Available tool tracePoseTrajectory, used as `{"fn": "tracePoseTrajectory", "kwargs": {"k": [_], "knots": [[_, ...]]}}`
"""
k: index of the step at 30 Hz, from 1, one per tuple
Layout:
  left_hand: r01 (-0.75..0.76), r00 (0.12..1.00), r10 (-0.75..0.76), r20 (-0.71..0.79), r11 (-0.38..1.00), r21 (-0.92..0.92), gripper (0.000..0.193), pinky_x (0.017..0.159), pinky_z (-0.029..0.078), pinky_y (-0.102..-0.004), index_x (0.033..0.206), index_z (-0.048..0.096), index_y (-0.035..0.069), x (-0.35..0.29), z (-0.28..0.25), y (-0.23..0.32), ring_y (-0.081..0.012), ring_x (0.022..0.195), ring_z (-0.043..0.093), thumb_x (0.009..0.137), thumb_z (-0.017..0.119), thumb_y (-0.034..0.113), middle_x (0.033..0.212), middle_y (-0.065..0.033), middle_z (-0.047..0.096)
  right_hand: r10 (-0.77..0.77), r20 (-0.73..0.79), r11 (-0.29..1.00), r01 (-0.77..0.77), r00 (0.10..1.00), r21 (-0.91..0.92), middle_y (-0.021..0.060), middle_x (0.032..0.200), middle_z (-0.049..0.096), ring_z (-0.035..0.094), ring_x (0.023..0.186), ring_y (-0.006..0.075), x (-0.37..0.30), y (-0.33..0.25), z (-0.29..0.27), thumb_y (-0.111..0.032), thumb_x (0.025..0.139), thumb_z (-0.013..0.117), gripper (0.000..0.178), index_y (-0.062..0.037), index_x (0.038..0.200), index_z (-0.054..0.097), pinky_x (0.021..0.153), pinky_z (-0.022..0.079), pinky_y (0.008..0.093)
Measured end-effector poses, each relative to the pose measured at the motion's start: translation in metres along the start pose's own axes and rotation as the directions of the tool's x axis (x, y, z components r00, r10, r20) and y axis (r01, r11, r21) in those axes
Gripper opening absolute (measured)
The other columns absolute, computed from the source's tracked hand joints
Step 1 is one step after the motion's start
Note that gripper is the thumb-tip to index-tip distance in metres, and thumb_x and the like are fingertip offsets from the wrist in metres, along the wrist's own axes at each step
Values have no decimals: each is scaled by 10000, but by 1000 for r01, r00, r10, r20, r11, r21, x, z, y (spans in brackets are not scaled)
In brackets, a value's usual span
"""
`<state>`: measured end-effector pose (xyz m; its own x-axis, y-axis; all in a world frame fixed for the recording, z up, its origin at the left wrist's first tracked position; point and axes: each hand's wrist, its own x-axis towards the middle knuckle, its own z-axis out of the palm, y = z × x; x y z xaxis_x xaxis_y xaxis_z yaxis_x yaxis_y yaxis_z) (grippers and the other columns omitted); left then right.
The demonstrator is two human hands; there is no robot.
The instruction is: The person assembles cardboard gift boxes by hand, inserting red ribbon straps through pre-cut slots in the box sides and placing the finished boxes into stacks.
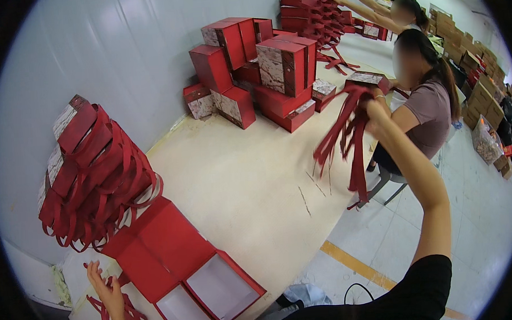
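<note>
A long pale counter (251, 177) runs along a grey-white wall. At its near end lies an open red gift box (183, 268), lid folded back, showing two white-lined compartments side by side. Just behind it, against the wall, leans a tilted stack of red boxes with marbled tops (79, 157), draped in many loops of red ribbon. Farther along the counter stands a loose pile of closed red boxes (257, 73), some upright and some on their sides, each with one marbled pale-and-red face. A third stack of the same boxes (315, 12) rises at the far end.

The person's right hand (374, 112) is raised over the counter's right edge, fingers clenched around a bundle of red ribbon handles (347, 138), which hang down in long strips, their ends clear of the counter. Right behind this bundle sits a co-worker in a mauve shirt (430, 113) on a stool, with a small box (370, 80) near the ribbons; whether the co-worker touches them cannot be told. A second person (401, 10) beyond reaches toward the far stack.

The left hand (103, 289) lies at the counter's near left corner, fingers spread and released, resting on a few loose red ribbon strips (128, 314) just left of the open box.

Stacked brown cartons (478, 90) line the floor along the right.
</note>
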<state>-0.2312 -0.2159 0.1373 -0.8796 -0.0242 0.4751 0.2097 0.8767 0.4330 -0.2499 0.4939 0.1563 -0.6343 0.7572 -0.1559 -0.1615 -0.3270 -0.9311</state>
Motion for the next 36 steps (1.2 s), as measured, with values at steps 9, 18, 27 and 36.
{"fn": "tracePoseTrajectory", "kwargs": {"k": [9, 18, 27, 36], "knots": [[44, 990, -89, 106, 929, 367, 345, 769, 465, -308, 1112, 536, -32, -55, -51, -49, -238, 973, 536, 834, 593, 165, 1109, -186, 539, -528, 8, 794, 497, 849, -351, 131, 1218, 450, 512, 1052, 246, 186, -111, 43, -40, 675, 677, 1013, -68, 1425, -5, 814, 466, 441], [548, 833, -542, -109, 784, 291, 750, 1003, 350, -328, 1407, 279, 90, -203, -78, -133, -177, 1057, 540, 786, 665, 255, 1316, -137, 464, -395, 274, 873, 451, 877, -184, 9, 1089, 573, 559, 879, 98, 76, 59, -13, -86, 812, 531, 310, -61, 1121, 533, 730, 429, 235], [445, 895, -386, -224, 811, 381, 536, 1001, 323, -458, 1173, 531, 31, -211, -19, -197, -386, 1177, 421, 802, 625, 405, 1252, -237, 473, -244, 614, 793, 519, 750, -318, 48, 1021, 540, 473, 765, 99, -152, 172, -52, -70, 836, 578, 273, 2, 1095, 533, 655, 395, 231], [423, 901, -377, -213, 873, 244, 405, 846, 443, -372, 1048, 578, 14, -201, -31, -143, -308, 951, 561, 785, 656, 313, 1022, -170, 594, -151, 661, 949, 296, 735, -112, 86, 1115, 517, 429, 655, 71, -206, 228, -20, -33, 859, 545, 119, -7, 975, 544, 574, 369, 209]]}}
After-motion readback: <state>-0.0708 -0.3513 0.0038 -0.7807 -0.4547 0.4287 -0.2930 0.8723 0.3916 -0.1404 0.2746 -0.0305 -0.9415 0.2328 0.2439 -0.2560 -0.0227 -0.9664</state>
